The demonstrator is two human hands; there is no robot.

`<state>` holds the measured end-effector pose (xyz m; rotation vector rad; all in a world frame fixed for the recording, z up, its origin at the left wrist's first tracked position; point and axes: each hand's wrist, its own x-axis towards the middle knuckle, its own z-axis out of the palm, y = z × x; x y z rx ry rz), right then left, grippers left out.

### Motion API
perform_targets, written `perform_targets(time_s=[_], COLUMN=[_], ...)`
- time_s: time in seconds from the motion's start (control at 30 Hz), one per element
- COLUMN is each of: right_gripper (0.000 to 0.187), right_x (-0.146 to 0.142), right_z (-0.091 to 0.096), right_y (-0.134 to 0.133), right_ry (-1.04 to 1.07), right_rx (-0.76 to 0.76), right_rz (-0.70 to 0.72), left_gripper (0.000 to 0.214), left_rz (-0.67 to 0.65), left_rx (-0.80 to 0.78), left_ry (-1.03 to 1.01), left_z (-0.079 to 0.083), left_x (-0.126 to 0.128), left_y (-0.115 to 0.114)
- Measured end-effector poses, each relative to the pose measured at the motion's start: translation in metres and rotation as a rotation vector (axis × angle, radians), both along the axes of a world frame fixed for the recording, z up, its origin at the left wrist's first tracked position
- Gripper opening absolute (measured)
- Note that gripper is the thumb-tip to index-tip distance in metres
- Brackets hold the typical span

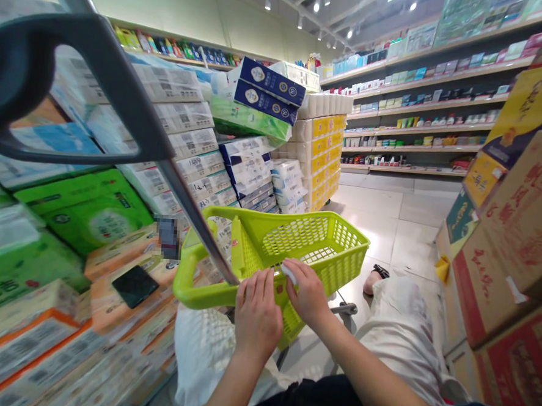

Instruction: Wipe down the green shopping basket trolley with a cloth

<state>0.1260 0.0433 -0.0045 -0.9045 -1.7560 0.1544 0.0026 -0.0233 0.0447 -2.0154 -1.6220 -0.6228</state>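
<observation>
From here I see a lime-green plastic basket (279, 224) held before a seated-looking person, between two legs in pale trousers (396, 321), its long axis running left to right across the person's front. The looped handle end points left, toward the stacked packs, and the square-cornered end points right, toward the aisle; the mouth faces up. Its walls are a lattice of small holes, the lattice floor shows through the mouth, and a solid flap (238, 244) stands inside near the handle end. The left hand (259, 309) lays its fingers over the near rim, though I cannot tell whether the thumb closes underneath. Just beside it, the right hand (309, 294) has its grip closed on a soft white wipe (288, 274) at that same rim. A smooth metal pole (194, 220) with a dark loop handle (137, 106) slants down across the basket's left end. A flat, glossy black slab (135, 285) lies on orange film-wrapped packs (116, 258); opposite, on the right, brown cardboard cartons (528, 206) are stacked.
</observation>
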Motion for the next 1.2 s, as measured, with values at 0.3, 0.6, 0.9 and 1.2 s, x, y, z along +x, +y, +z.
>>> perform_targets(time_s=[0.3,0.6,0.9,1.2], right_gripper=[0.034,0.030,0.031,0.029], right_x=[0.003,0.004,-0.020,0.017], right_z=[-0.009,-0.012,0.005,-0.029], right_y=[-0.012,-0.015,-0.028,-0.002], right_ry=[0.145,0.082,0.047,0.160], right_rx=[-0.003,0.135,0.127,0.025], right_rz=[-0.072,-0.040,0.116,-0.172], left_gripper=[0.070,0.081,0.079,0.071], left_rz=[-0.084,-0.146,-0.102,-0.124], left_rx=[-0.022,-0.072,-0.070,-0.084], left_ry=[-0.010,0.024,0.014,-0.014], left_z=[0.016,0.024,0.021,0.020], left_x=[-0.006,-0.015,-0.007,-0.009], left_y=[-0.006,-0.010,-0.006,-0.007])
